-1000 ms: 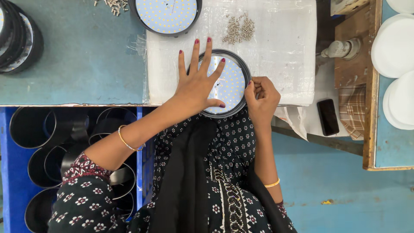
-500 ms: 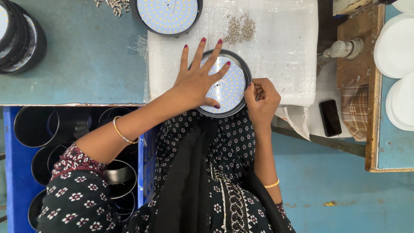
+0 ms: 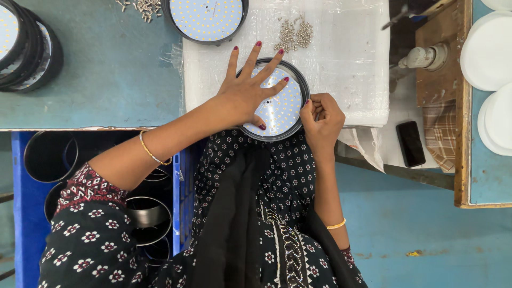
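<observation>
Two hands work one round LED lamp [image 3: 285, 104] lying at the near edge of the white foam pad [image 3: 352, 58], face up, its axis vertical; being round, it has no long axis. Left hand [image 3: 246, 90] lies open, fingers spread flat on the LED disc. Right hand [image 3: 321, 118] is closed at the rim; whether it pinches anything, I cannot tell. Pressing evenly should keep the disc seated. Loose screws [image 3: 294, 34] lie toward the pad's far edge.

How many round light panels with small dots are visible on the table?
3, maybe more. One light panel lies under the left hand, with the right hand at its rim. A second panel is at the top edge. A stack at far left shows one face; others may be hidden.
</observation>
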Motion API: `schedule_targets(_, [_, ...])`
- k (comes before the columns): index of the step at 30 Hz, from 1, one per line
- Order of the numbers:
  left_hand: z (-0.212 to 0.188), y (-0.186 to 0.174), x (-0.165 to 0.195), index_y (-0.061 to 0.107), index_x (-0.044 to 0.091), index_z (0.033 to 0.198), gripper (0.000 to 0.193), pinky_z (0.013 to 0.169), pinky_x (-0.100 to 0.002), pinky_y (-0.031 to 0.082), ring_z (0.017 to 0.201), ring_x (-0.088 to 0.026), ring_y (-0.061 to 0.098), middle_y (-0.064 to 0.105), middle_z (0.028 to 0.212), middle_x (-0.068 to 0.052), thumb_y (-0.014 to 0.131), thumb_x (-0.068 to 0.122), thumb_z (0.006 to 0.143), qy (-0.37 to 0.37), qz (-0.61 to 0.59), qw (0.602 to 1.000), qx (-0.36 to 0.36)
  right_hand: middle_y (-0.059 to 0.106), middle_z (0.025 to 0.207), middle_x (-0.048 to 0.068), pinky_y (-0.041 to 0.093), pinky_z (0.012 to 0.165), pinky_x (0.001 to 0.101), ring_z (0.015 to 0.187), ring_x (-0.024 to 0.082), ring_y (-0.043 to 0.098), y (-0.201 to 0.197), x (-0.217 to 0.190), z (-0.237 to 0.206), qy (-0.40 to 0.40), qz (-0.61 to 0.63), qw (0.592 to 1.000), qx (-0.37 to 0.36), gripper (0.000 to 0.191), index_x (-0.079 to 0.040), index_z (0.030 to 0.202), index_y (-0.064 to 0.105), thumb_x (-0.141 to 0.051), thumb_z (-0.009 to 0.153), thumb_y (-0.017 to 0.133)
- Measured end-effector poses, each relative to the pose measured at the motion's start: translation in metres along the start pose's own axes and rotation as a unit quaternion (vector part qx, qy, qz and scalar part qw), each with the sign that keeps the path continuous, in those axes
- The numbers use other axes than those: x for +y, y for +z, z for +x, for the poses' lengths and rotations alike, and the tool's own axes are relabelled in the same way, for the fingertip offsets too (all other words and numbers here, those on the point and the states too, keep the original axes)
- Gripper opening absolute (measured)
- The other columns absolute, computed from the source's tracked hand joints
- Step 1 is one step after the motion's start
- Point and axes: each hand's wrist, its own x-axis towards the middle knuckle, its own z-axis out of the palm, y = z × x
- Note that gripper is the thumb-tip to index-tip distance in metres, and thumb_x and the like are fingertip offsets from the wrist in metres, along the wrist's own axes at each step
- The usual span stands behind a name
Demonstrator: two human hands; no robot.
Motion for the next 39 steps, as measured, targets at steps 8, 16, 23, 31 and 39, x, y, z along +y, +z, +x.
schedule_targets(8, [0.002, -0.004, 0.002, 0.040, 0.033, 0.157, 0.122, 0.115, -0.077, 0.000, 0.152, -0.048, -0.010, -0.004, 0.170, -0.010, 0.093, 0.050, 0.049, 0.018, 0.006, 1.000, -0.006, 0.062, 0.075, 0.003, 0.039, 0.056, 0.0219, 0.063, 0.005, 0.051, 0.000, 0.001, 0.000, -0.002, -0.002, 1.000, 0.006, 0.003, 0.002, 0.091, 0.066, -0.001, 0.092, 0.067])
schedule_targets(16, [0.005, -0.012, 0.010, 0.038, 0.034, 0.157, 0.120, 0.117, -0.072, 0.003, 0.152, -0.048, -0.010, -0.007, 0.170, -0.011, 0.093, 0.048, 0.051, 0.024, 0.048, 0.998, -0.043, 0.063, 0.076, 0.002, 0.039, 0.056, 0.0212, 0.064, 0.005, 0.051, -0.001, 0.002, -0.001, 0.004, 0.010, 1.000, 0.002, 0.003, 0.002, 0.092, 0.067, -0.001, 0.093, 0.067])
schedule_targets(23, [0.009, -0.016, 0.010, 0.036, 0.035, 0.158, 0.120, 0.118, -0.070, 0.004, 0.152, -0.048, -0.011, -0.008, 0.170, -0.010, 0.093, 0.052, 0.053, 0.044, 0.070, 0.995, -0.058, 0.062, 0.076, 0.002, 0.041, 0.057, 0.0208, 0.064, 0.005, 0.052, -0.002, 0.003, -0.002, 0.007, 0.006, 1.000, 0.001, 0.003, 0.002, 0.092, 0.066, -0.001, 0.093, 0.067])
schedule_targets(31, [0.012, -0.019, 0.004, 0.034, 0.041, 0.157, 0.122, 0.119, -0.068, 0.007, 0.152, -0.046, -0.010, -0.007, 0.170, -0.008, 0.094, 0.050, 0.051, 0.066, 0.079, 0.992, -0.070, 0.062, 0.075, 0.002, 0.039, 0.057, 0.0211, 0.064, 0.005, 0.051, -0.001, 0.000, -0.001, 0.004, 0.002, 1.000, 0.000, 0.003, 0.002, 0.092, 0.067, -0.001, 0.092, 0.067])
schedule_targets(39, [0.011, -0.021, 0.001, 0.039, 0.041, 0.155, 0.121, 0.120, -0.067, 0.007, 0.152, -0.046, -0.010, -0.006, 0.170, -0.008, 0.096, 0.040, 0.049, 0.083, 0.064, 0.992, -0.070, 0.061, 0.074, 0.002, 0.039, 0.056, 0.0217, 0.064, 0.005, 0.050, -0.001, 0.000, -0.001, 0.004, 0.004, 1.000, 0.000, 0.003, 0.003, 0.092, 0.067, -0.001, 0.092, 0.067])
